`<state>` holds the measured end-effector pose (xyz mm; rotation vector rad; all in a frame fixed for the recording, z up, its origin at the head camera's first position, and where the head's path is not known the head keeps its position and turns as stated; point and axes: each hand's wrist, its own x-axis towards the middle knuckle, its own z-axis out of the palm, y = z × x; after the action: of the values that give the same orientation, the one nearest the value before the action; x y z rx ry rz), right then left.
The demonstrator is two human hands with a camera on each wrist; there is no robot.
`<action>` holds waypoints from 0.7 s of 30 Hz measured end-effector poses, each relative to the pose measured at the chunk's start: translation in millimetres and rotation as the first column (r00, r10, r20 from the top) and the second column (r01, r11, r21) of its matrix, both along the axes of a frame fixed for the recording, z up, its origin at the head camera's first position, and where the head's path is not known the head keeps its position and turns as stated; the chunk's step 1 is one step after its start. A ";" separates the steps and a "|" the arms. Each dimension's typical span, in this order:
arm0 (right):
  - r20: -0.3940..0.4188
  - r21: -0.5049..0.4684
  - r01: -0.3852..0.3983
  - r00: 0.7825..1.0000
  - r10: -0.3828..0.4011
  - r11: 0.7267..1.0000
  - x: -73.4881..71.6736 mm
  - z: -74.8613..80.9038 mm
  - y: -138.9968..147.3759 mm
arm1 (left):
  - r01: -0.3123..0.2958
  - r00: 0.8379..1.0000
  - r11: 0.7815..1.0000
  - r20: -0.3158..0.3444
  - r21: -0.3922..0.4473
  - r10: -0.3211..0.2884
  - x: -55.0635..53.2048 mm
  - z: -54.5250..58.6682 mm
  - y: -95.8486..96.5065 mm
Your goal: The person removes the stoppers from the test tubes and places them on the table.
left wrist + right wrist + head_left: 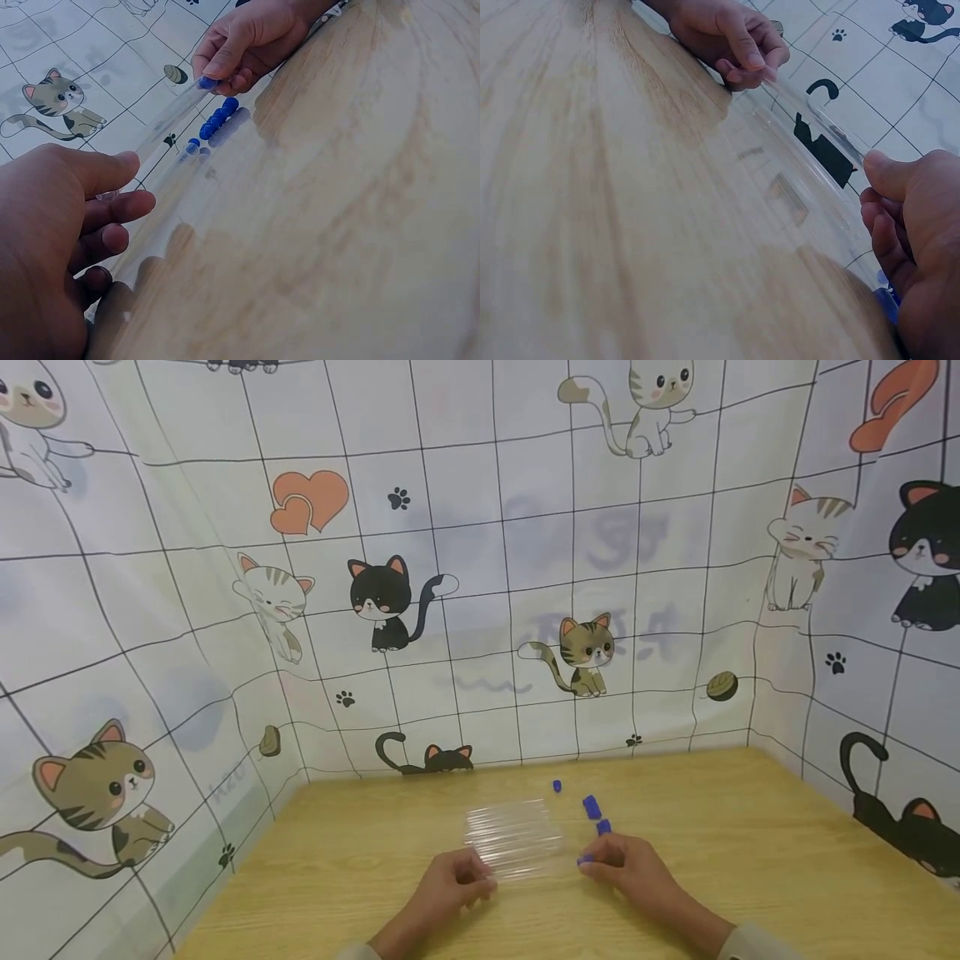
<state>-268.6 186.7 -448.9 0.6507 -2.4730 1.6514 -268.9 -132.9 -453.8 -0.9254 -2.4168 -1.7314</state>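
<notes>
A clear tube (166,116) spans the gap between both hands, held just above the table. The left hand (453,887) pinches its left end between thumb and forefinger. At the other end, the right hand (633,864) pinches a small blue cap (207,82), which meets the tube's end in the left wrist view. From the right wrist, the same tube (821,116) runs from one hand's fingertips to the other's. Several more clear tubes (513,831) lie side by side on the table just beyond the hands.
Blue caps (592,807) sit in a short row beyond the right hand, and a single blue cap (557,786) lies farther back. The wood-grain table (360,843) is walled in by a cat-print cloth (480,568) at the back and both sides.
</notes>
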 end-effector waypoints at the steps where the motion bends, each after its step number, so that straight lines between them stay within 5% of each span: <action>1: 0.000 0.002 -0.004 1.000 0.004 1.000 0.0 -0.2 0.4 | 0.002 1.000 1.000 0.007 0.003 -0.002 0.1 0.1 0.1; 21: 0.003 0.013 0.029 1.000 -0.029 0.999 1.9 2.7 -0.4 | -0.035 0.998 0.999 0.045 -0.012 0.035 0.6 0.7 0.8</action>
<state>-266.7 186.3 -446.2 0.6106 -2.4853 1.6286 -268.3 -132.1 -453.1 -0.8486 -2.4578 -1.7479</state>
